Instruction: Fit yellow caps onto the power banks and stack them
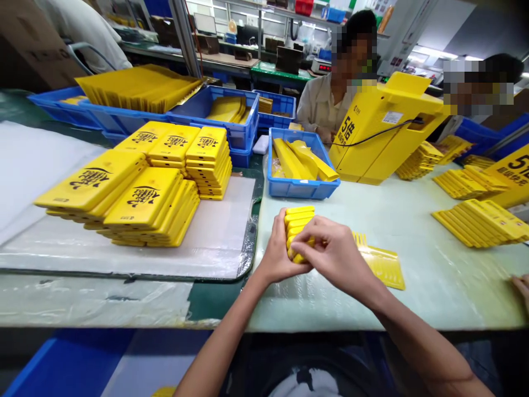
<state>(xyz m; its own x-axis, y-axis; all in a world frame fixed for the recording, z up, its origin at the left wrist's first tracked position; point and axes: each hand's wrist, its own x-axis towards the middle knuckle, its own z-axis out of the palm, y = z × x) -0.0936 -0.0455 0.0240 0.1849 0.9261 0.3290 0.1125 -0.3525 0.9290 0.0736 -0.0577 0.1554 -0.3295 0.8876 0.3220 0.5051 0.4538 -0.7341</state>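
Note:
My left hand [275, 253] is wrapped round a short stack of yellow power banks [298, 216], holding it above the pale table with the narrow ends facing up. Thumb and forefinger of my right hand [330, 245] are pinched together against the lower end of that stack; anything between the fingertips is too small to make out. Partly hidden behind my right wrist lies a flat yellow sheet [384, 267] with narrow strips at its far edge. To the left, several piles of yellow power banks [142, 198] with black lettering rest on a white-covered mat [223, 237].
A blue bin [303, 189] with yellow strips stands ahead. Behind the piles, blue crates [242, 129] hold yellow pieces. A large yellow cabinet [367, 138] with a black cable stands beyond. More yellow stacks [483, 220] lie right. Two people sit across; another hand [523, 286] shows far right.

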